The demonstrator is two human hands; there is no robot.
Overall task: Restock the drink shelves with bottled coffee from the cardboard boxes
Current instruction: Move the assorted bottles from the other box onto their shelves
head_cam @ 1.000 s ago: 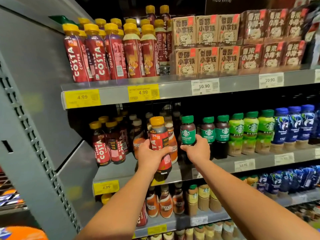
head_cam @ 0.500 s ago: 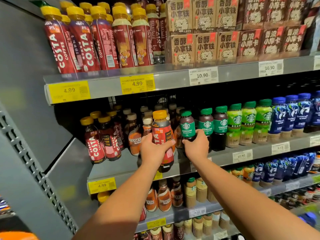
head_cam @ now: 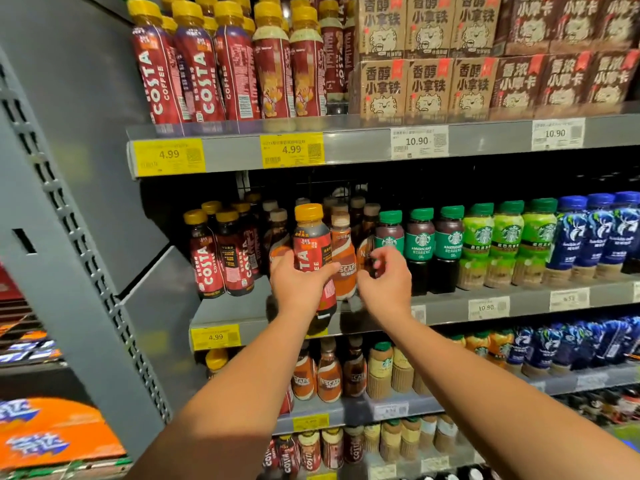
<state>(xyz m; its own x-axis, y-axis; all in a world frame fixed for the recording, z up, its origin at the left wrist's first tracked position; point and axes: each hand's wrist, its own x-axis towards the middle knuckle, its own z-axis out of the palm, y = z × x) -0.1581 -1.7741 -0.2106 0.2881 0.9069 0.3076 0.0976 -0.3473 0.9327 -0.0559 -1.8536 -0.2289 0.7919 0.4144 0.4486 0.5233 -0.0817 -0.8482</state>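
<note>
Costa bottle [head_cam: 309, 242], yellow-capped, is gripped round its label by the left hand [head_cam: 300, 287] above the front edge of the middle shelf [head_cam: 446, 311]. It is crowded on the right by an orange Nescafé bottle [head_cam: 343, 268] and green-capped Starbucks bottles [head_cam: 420, 244]. Bare shelf floor is seen between it and the Costa row [head_cam: 216, 258]. The right hand [head_cam: 386, 282] is held loosely curled; whether anything is pinched cannot be told.

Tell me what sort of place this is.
Probably a supermarket drinks aisle: metal shelves carry rows of coffee bottles, price tags line the shelf edges, and drink cartons are stacked beside the bottles.
</note>
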